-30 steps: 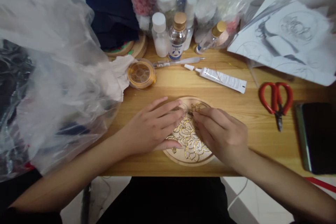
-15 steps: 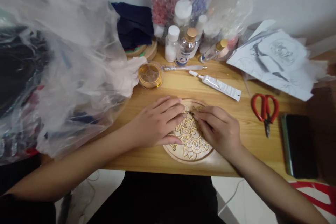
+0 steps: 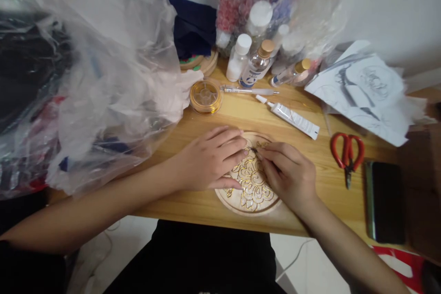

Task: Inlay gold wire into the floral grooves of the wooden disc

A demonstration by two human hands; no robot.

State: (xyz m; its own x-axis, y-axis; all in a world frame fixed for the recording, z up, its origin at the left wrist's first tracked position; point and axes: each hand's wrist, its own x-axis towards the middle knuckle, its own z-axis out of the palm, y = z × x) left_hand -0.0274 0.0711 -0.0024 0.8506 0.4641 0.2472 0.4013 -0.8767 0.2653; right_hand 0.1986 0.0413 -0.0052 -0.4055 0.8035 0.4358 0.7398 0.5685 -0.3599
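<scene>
A round wooden board lies near the table's front edge, with a raised flower pattern of gold wire on its pale face. My left hand rests over the board's left side, fingers stretched out and thumb lower on the pattern. At the board's upper right, my right hand is closed in a pinch. A small dark tip shows at its fingertips, close to the left fingers and against the pattern. The rest of the pinched thing is hidden by the fingers.
Behind the board are a spool of gold wire, a pen, a white tube and several bottles. Red-handled cutters and a phone lie right. Plastic bags crowd the left; papers lie back right.
The head view has turned slightly, so the things at the back appear further right. Both hands keep nearly the same pose on the board.
</scene>
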